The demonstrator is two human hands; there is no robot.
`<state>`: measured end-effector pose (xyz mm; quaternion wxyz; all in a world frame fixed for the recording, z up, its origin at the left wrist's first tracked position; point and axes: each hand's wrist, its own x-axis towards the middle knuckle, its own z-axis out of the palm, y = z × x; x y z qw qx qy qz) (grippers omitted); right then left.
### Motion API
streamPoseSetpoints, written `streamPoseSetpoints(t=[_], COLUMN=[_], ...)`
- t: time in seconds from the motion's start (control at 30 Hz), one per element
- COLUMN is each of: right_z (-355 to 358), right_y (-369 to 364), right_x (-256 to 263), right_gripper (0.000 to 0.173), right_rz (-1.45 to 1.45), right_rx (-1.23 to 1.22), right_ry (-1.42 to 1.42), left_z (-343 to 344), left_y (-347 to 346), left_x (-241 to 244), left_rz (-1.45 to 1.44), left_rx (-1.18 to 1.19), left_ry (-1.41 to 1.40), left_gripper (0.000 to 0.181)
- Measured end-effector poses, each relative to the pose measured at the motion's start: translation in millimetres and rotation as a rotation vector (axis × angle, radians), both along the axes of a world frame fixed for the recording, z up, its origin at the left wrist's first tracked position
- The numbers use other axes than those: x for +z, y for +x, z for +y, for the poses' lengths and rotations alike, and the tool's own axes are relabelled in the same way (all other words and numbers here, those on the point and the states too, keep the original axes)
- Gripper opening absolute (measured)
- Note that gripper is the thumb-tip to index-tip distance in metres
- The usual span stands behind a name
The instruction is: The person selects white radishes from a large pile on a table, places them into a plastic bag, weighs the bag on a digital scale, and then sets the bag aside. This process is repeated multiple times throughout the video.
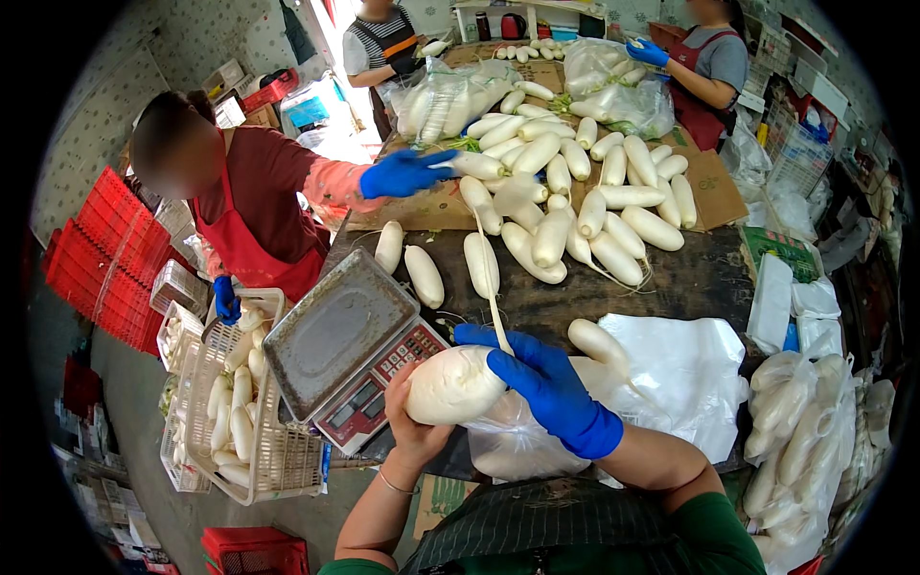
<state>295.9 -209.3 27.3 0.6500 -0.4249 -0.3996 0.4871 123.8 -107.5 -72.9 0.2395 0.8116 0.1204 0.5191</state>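
Note:
My left hand [417,424], bare with a bracelet at the wrist, holds a thick white radish [454,388] from its left side and below. Its long thin root rises from the right end. My right hand [550,384], in a blue glove, is closed around the root end, with the root between thumb and fingers. Beneath my hands lies a clear plastic bag [517,449] with pale contents. Flat white plastic bags [675,381] lie to the right, with another radish [600,341] on their left edge. A weighing scale [341,330] with a metal pan stands to the left.
Many white radishes [550,237] are piled on the dark table [690,287]. A white crate [287,453] of radishes stands at the left, by a co-worker [251,194] reaching over the table. Bagged radishes [801,438] are at the right. Two more people stand across the table.

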Motion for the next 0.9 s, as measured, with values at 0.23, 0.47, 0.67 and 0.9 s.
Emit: streamPoseSetpoints(t=[0.23,0.47,0.67,0.9], right_z=[1.5,8.8,18.1,-9.7], right_y=[2.5,2.1,26.4,50.1], right_x=[-1.9,-15.2,-37.6,-48.5], right_gripper=[0.038,0.042,0.037,0.032], right_rz=[0.081,-0.015,0.04,-0.121], right_rx=[0.005,-0.109,-0.156,-0.202], right_ry=[-0.077,0.028,-0.266,-0.273], left_z=[5.8,-0.7,-20.0,10.6], left_y=[-5.8,-7.0,-4.3,31.7], left_x=[-21.7,-1.6,18.2,10.7], left_rz=[-0.021,0.052,0.09,-0.259], left_rx=[-0.034,0.061,-0.085,-0.608], left_ry=[-0.074,-0.034,-0.695,-1.752], left_gripper=[0.085,0.078,0.058,0.066])
